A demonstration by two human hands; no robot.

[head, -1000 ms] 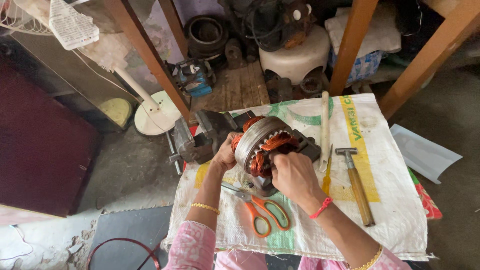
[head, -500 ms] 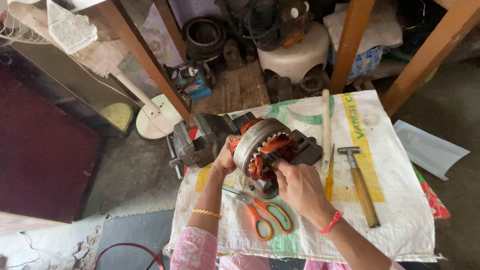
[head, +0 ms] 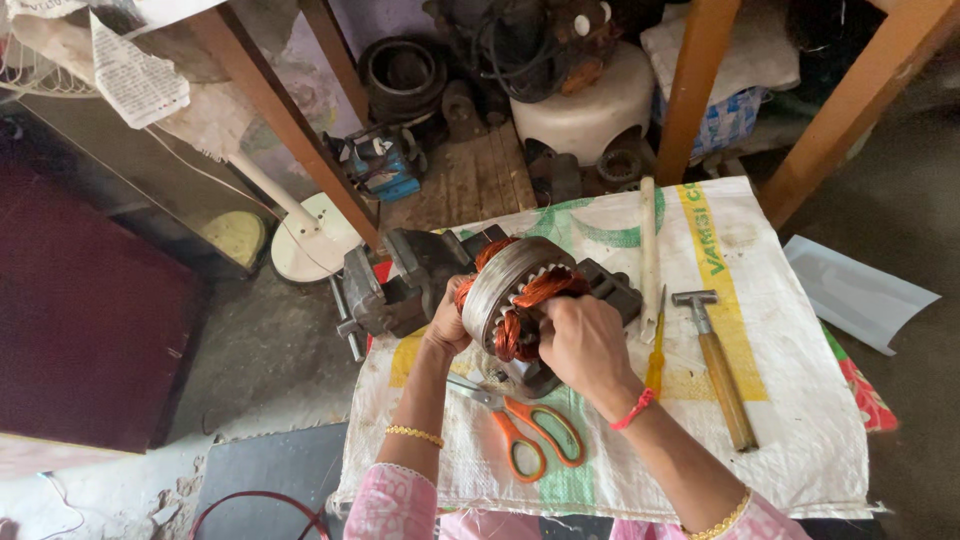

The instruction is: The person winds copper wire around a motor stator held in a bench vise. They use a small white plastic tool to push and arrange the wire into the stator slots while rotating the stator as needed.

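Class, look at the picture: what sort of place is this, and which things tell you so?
Probably a small motor repair workshop. Both hands work on a motor stator with copper windings, beside a bench vise; a hammer and scissors lie on the sack-covered table.

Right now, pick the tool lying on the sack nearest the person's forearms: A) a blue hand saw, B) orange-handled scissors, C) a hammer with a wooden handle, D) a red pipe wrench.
B: the orange-handled scissors lie on the sack between the forearms, below the motor stator; the hammer lies farther off.
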